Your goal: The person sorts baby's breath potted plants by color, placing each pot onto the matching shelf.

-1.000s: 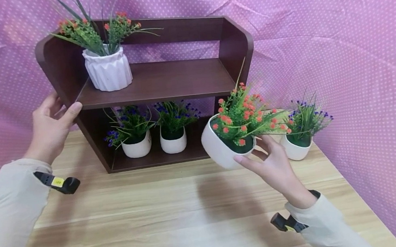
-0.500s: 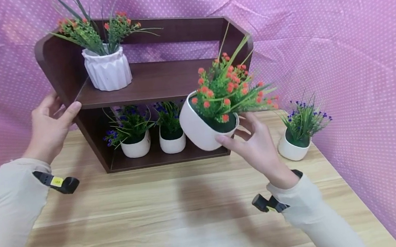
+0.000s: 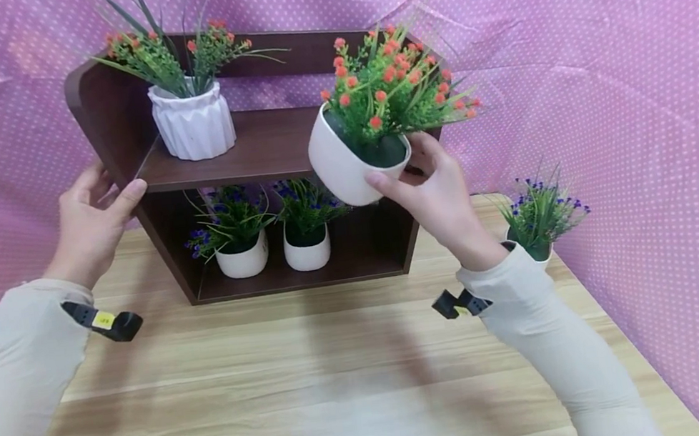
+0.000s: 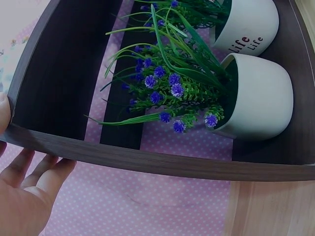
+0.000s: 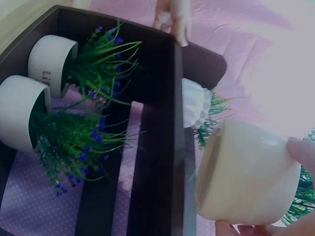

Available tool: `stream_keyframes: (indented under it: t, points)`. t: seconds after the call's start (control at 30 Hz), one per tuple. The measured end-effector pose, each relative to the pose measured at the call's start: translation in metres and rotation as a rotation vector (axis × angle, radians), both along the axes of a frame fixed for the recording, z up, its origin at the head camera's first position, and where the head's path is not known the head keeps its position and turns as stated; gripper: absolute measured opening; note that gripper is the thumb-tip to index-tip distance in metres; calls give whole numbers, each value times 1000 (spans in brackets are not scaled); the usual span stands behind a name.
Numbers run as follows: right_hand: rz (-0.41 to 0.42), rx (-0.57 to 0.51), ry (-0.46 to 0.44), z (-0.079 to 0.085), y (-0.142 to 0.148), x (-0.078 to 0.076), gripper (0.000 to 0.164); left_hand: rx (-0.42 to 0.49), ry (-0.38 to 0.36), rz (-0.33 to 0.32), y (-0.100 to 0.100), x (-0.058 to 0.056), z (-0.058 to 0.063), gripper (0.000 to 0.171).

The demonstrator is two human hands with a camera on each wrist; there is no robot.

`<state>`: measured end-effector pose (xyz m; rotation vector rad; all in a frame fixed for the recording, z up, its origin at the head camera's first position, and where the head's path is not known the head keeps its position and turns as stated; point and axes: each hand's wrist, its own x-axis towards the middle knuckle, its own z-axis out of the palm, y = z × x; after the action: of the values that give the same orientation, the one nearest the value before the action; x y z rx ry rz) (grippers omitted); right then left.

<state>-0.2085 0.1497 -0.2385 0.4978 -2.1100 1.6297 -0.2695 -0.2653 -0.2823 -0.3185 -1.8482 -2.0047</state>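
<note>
My right hand [image 3: 434,194] grips a white pot with red-orange flowers [image 3: 343,161] by its right side, thumb in front and fingers behind. Tilted to the left, the pot hangs in the air before the upper board of a dark brown two-tier shelf [image 3: 227,163]. In the right wrist view the pot's pale underside [image 5: 251,177] faces the camera. My left hand [image 3: 91,222] holds the shelf's left side panel, thumb on the front edge. Its fingers [image 4: 54,177] reach round the panel's outer face in the left wrist view.
A ribbed white vase [image 3: 193,124] with red flowers stands at the upper tier's left. Below it sit two white pots, left [image 3: 244,262] and middle [image 3: 308,255], with blue flowers. Another blue-flowered plant [image 3: 537,214] stands on the wooden table [image 3: 343,391] at right, partly behind my right sleeve.
My right hand has carried the red-flowered pot left and up, from below the upper board's right end to the board's height. The left hand keeps its hold on the shelf.
</note>
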Motion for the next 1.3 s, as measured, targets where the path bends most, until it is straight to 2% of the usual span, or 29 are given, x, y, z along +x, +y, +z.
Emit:
stream_keyframes:
  t: [0.1, 0.23, 0.33, 0.47, 0.6, 0.77, 0.9, 1.17, 1.3]
  points:
    - [-30, 26, 29, 5, -4, -12, 59, -1, 5, -2, 0, -1, 0, 60]
    - [-18, -27, 28, 14, -10, -31, 59, -28, -3, 7, -1, -1, 0, 60]
    - [-39, -41, 2, 23, -15, -45, 59, -40, -8, 14, -1, 0, 0, 60]
    - [-130, 34, -31, 31, -20, -59, 64, -64, -13, 34, 0, 0, 1, 60]
    - [-202, 121, -74, 36, -24, -72, 72, -130, -21, 71, -2, 0, 1, 59]
    - [-297, 243, -112, 39, -28, -85, 80, -156, -26, 95, -2, -1, 1, 58]
    - [-345, 291, -141, 38, -31, -94, 81, -152, -28, 93, -1, -1, 1, 58]
    - [-364, 320, -177, 39, -34, -104, 82, -160, -18, 91, -1, 0, 0, 58]
    - [-363, 342, -168, 38, -36, -106, 80, -207, -28, 122, -2, 0, 1, 58]
